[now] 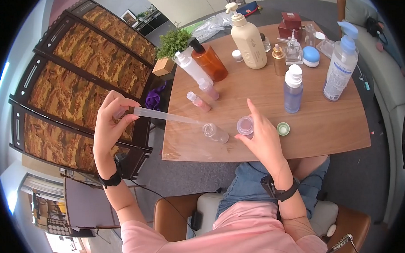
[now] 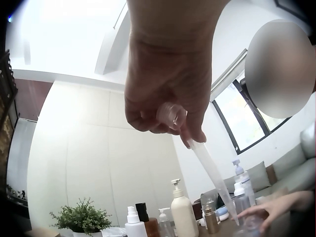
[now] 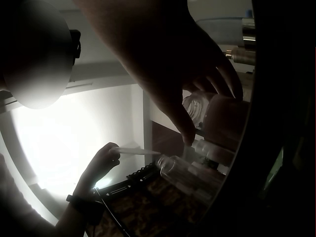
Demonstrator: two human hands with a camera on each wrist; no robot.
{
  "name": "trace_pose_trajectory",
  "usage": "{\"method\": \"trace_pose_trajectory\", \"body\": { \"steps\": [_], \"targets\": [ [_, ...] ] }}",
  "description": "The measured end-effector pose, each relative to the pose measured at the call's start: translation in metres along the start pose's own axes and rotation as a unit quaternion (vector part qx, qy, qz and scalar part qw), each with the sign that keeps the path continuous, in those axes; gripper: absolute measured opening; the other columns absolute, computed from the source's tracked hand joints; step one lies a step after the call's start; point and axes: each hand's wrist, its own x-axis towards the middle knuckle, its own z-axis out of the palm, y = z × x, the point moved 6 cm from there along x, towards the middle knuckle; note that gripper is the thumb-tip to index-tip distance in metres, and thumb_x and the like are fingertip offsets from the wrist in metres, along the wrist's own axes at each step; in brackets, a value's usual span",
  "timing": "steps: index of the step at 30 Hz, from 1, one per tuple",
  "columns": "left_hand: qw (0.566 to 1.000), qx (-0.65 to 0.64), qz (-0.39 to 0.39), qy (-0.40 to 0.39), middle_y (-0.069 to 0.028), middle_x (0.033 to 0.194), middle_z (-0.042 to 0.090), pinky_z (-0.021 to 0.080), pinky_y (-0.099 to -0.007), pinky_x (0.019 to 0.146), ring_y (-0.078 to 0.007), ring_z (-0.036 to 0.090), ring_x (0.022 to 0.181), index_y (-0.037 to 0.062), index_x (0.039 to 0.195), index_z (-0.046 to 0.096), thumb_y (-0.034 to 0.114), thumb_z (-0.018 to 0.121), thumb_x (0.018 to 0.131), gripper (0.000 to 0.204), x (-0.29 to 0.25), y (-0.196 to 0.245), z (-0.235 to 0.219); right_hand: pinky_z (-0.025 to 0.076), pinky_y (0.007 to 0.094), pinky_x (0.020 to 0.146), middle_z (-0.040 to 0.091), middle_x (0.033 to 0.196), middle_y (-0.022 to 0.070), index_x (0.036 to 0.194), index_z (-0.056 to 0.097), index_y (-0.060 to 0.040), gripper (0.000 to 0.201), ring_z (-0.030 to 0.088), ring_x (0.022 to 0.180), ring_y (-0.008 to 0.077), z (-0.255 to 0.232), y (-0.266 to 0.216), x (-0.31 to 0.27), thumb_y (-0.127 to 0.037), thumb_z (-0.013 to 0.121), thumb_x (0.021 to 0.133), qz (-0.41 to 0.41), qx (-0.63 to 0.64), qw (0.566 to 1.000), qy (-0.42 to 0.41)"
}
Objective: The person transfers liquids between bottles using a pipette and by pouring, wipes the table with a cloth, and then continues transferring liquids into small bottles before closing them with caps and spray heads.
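My left hand (image 1: pixel 111 121) is raised left of the table and pinches a long translucent tapered pipette (image 1: pixel 165 116) between thumb and fingers. The narrow tip points right, at the mouth of a clear bottle (image 1: pixel 216 133) standing without a cap near the table's front edge. Inside the left palm sits a small clear threaded piece (image 2: pixel 172 116), partly hidden by the fingers. My right hand (image 1: pixel 267 137) grips a clear pinkish bottle (image 3: pixel 217 116) with a threaded open neck, its thumb and fingers on either side. A green cap (image 1: pixel 282 128) lies right of that hand.
Behind stand two small pink bottles (image 1: pixel 199 102), a white spray bottle (image 1: pixel 193 66), an amber pump bottle (image 1: pixel 209 62), a cream pump bottle (image 1: pixel 249 43), a blue foam bottle (image 1: pixel 293 89) and a tall clear pump bottle (image 1: pixel 341 64). A folding screen (image 1: pixel 79 77) stands at the left.
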Motion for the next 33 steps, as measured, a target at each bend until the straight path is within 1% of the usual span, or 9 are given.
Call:
{"method": "trace_pose_trajectory", "body": {
  "steps": [9,11,15,17,23,25,27,29,33],
  "targets": [
    [0.998,-0.005,0.01,-0.059,-0.0049,0.085,0.05,0.045,-0.0295,0.067,-0.0184,0.053,0.077,0.0037,0.095,0.068,0.003,0.078,0.07,0.027,0.005,0.007,0.03,0.05,0.0399,0.082,0.061,0.108,0.0195,0.147,0.028,-0.0021,0.099,0.061,0.097,0.0341,0.0,0.0,0.0,-0.018,0.084,0.066,0.0,-0.007,1.0,0.0],
    [0.996,0.024,0.014,-0.08,-0.0047,0.085,0.049,0.045,-0.0297,0.067,-0.0188,0.053,0.077,0.0048,0.099,0.069,0.005,0.08,0.067,0.034,0.004,0.012,0.035,0.05,0.04,0.082,0.061,0.108,0.0193,0.147,0.028,-0.0021,0.099,0.061,0.097,0.034,0.0,0.0,0.0,-0.019,0.084,0.066,-0.004,-0.007,1.0,0.002],
    [0.997,0.006,0.023,-0.077,-0.0046,0.085,0.048,0.045,-0.0317,0.072,-0.0199,0.052,0.08,0.0078,0.111,0.066,0.014,0.084,0.063,0.051,0.0,0.005,0.041,0.05,0.0402,0.082,0.061,0.108,0.019,0.147,0.028,-0.0024,0.1,0.061,0.096,0.0341,-0.001,0.0,0.0,-0.02,0.084,0.066,-0.004,-0.011,1.0,0.004],
    [0.997,-0.024,-0.02,-0.07,-0.0027,0.084,0.046,0.038,-0.0285,0.066,-0.0166,0.045,0.075,0.0076,0.115,0.063,0.032,0.085,0.062,0.062,-0.004,-0.007,0.047,0.05,0.0402,0.084,0.06,0.111,0.0194,0.148,0.027,-0.0027,0.101,0.061,0.098,0.0341,0.001,0.002,0.0,-0.021,0.084,0.066,0.008,-0.011,1.0,-0.009],
    [0.992,-0.03,-0.054,-0.108,-0.0055,0.086,0.048,0.042,-0.0295,0.071,-0.0185,0.047,0.078,0.0057,0.122,0.059,0.031,0.085,0.063,0.069,-0.038,-0.025,0.117,0.049,0.0415,0.087,0.058,0.119,0.0217,0.144,0.031,-0.0032,0.097,0.058,0.107,0.0356,0.002,0.006,0.0,-0.021,0.085,0.066,0.015,0.03,0.999,-0.016],
    [0.989,-0.074,-0.093,-0.09,-0.0067,0.088,0.049,0.043,-0.0304,0.073,-0.0195,0.049,0.08,0.0042,0.124,0.057,0.032,0.086,0.063,0.073,-0.046,-0.016,0.134,0.049,0.0419,0.087,0.059,0.118,0.0215,0.14,0.034,-0.0034,0.092,0.059,0.107,0.0361,0.002,0.007,0.0,-0.021,0.085,0.066,0.017,0.032,0.999,-0.016],
    [0.991,-0.084,-0.085,-0.063,-0.007,0.088,0.05,0.043,-0.0307,0.072,-0.0198,0.05,0.08,0.002,0.125,0.056,0.031,0.086,0.064,0.074,-0.051,-0.009,0.149,0.049,0.0424,0.087,0.059,0.117,0.0213,0.136,0.038,-0.0037,0.087,0.059,0.106,0.0366,0.002,0.008,-0.001,-0.021,0.085,0.066,0.018,0.032,0.999,-0.018],
    [0.985,-0.107,-0.135,-0.012,-0.0067,0.087,0.05,0.044,-0.0316,0.067,-0.0208,0.052,0.077,0.0061,0.122,0.059,0.028,0.087,0.065,0.068,-0.055,-0.004,0.158,0.05,0.0421,0.084,0.062,0.11,0.0204,0.129,0.042,-0.0037,0.078,0.061,0.101,0.0371,0.006,0.014,-0.001,-0.02,0.085,0.066,0.048,0.025,0.998,-0.031],
    [0.976,-0.113,-0.159,0.093,-0.0067,0.083,0.051,0.044,-0.0321,0.064,-0.0207,0.052,0.073,0.0048,0.115,0.062,0.026,0.085,0.069,0.055,-0.056,0.008,0.172,0.05,0.0417,0.081,0.065,0.105,0.0191,0.122,0.047,-0.0038,0.071,0.063,0.096,0.0375,0.01,0.019,0.0,-0.02,0.086,0.065,0.065,0.036,0.996,-0.044]
  ]
}}
